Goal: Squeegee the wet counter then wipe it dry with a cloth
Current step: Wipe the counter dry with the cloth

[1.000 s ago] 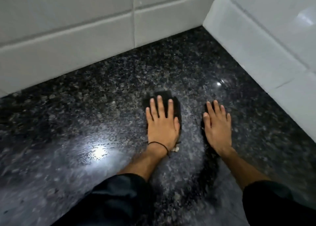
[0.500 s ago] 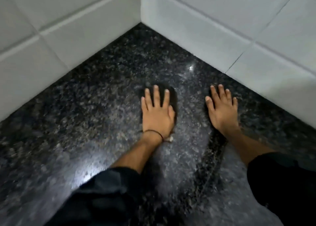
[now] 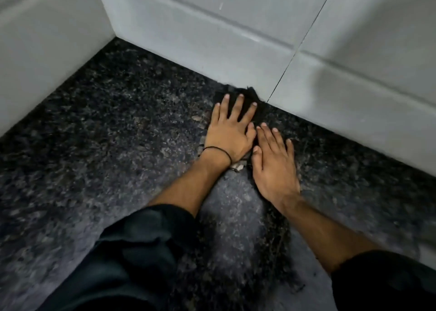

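A dark cloth [image 3: 258, 109] lies on the speckled black granite counter [image 3: 118, 145], pushed up against the foot of the right-hand tiled wall. My left hand [image 3: 227, 128] presses flat on the cloth with its fingers straight and spread. Close beside it, my right hand [image 3: 274, 167] lies flat too, fingers straight, its fingertips at the cloth's near edge. Most of the cloth is hidden under my left hand. No squeegee is in view.
White tiled walls [image 3: 236, 39] meet in a corner at the upper left and bound the counter on the left and right. My dark sleeves [image 3: 132, 251] fill the bottom of the view. A small pale scrap [image 3: 237, 167] lies by my left wrist.
My left hand has slid the cloth forward and right until it meets the wall. My right hand has come in next to the left. The view has swung towards the right wall.
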Available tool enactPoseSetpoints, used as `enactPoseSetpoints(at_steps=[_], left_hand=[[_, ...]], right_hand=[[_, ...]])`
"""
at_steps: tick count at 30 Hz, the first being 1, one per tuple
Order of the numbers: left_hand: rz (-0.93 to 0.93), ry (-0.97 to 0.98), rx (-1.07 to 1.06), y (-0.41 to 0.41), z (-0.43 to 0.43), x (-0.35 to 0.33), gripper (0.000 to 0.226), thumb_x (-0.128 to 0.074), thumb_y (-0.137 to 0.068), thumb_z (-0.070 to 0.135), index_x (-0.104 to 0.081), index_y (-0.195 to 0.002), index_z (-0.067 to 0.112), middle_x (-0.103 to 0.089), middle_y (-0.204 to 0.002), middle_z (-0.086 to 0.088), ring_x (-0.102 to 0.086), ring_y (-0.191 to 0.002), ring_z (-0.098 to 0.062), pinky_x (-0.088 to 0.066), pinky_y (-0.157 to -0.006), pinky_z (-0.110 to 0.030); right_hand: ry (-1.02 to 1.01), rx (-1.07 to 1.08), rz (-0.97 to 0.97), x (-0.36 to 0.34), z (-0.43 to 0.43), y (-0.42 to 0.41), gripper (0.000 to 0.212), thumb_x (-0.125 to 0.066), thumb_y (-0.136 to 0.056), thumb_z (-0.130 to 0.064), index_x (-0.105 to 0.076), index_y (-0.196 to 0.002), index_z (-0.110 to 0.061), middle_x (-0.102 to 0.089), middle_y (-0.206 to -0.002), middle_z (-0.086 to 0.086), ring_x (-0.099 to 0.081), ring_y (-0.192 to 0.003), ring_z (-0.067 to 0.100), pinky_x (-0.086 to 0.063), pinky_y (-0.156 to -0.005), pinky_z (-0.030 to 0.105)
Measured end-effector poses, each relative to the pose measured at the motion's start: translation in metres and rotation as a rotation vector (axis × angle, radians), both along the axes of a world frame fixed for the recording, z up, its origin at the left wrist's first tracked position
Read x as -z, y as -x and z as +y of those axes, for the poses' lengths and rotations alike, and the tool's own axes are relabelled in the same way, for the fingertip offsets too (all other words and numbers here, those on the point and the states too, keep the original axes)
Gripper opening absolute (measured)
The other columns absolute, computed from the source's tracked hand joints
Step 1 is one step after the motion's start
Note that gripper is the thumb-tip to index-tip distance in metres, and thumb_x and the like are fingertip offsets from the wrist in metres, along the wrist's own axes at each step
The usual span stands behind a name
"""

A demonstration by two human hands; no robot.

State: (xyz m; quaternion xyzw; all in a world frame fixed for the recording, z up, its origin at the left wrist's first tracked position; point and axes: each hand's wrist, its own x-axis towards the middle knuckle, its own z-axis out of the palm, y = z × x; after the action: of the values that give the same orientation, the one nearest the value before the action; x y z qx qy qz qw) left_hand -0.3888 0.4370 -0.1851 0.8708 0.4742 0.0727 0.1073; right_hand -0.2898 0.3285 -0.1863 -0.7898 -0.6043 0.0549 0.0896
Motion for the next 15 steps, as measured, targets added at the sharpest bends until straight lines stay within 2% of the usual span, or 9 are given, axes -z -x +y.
enactPoseSetpoints(at_steps=[2,5,7,9,11,15], left_hand=[[-0.012,0.009,0.044,0.008,0.015,-0.001,0.064,-0.024,-0.092,0.050,-0.020,-0.154,0.034,-0.014,-0.164,-0.002,-0.004,-0.151,-0.030,-0.004,-0.122,-0.047],[0.069,-0.032,-0.249,0.047,0.055,0.001,0.069,-0.020,-0.093,0.051,-0.019,-0.155,0.024,-0.012,-0.164,-0.007,-0.004,-0.150,-0.035,-0.002,-0.122,-0.050],[0.041,0.004,-0.476,0.068,0.070,0.003,0.067,-0.023,-0.096,0.047,-0.017,-0.156,0.018,-0.009,-0.164,-0.012,-0.002,-0.149,-0.040,0.000,-0.121,-0.053],[0.035,0.017,-0.544,0.063,0.067,0.004,0.064,-0.025,-0.097,0.044,-0.015,-0.156,0.018,-0.007,-0.164,-0.014,0.001,-0.148,-0.044,0.001,-0.120,-0.055],[0.057,-0.005,-0.423,0.038,0.050,0.001,0.064,-0.023,-0.098,0.043,-0.011,-0.156,0.020,-0.004,-0.164,-0.015,0.003,-0.148,-0.045,0.000,-0.120,-0.056],[0.030,0.029,-0.026,-0.014,0.001,-0.004,0.059,-0.024,-0.100,0.043,-0.012,-0.156,0.026,-0.004,-0.165,-0.009,0.004,-0.150,-0.038,0.001,-0.121,-0.052]], right_hand=[[-0.006,-0.001,0.014,-0.002,0.000,-0.001,0.059,-0.018,-0.099,-0.035,-0.021,-0.156,-0.021,-0.015,-0.164,-0.006,-0.008,-0.151,0.014,-0.003,-0.123,0.043],[0.007,-0.006,0.043,-0.002,-0.002,0.001,0.057,-0.018,-0.101,-0.035,-0.019,-0.157,-0.021,-0.010,-0.164,-0.008,-0.003,-0.152,0.012,0.000,-0.123,0.042],[0.019,-0.005,0.041,-0.002,-0.001,0.001,0.057,-0.016,-0.102,-0.036,-0.017,-0.157,-0.021,-0.008,-0.165,-0.009,-0.001,-0.152,0.011,0.001,-0.123,0.042],[0.023,-0.005,0.030,-0.002,0.000,0.002,0.057,-0.015,-0.103,-0.037,-0.017,-0.157,-0.021,-0.008,-0.165,-0.009,-0.001,-0.152,0.012,0.002,-0.123,0.042],[0.020,-0.002,0.031,-0.002,-0.001,0.003,0.056,-0.015,-0.103,-0.036,-0.018,-0.157,-0.020,-0.009,-0.165,-0.008,-0.003,-0.152,0.012,0.001,-0.123,0.043],[-0.019,0.013,0.050,-0.004,0.000,0.004,0.061,-0.014,-0.098,-0.035,-0.024,-0.155,-0.014,-0.019,-0.163,-0.001,-0.010,-0.151,0.015,-0.003,-0.123,0.043]])
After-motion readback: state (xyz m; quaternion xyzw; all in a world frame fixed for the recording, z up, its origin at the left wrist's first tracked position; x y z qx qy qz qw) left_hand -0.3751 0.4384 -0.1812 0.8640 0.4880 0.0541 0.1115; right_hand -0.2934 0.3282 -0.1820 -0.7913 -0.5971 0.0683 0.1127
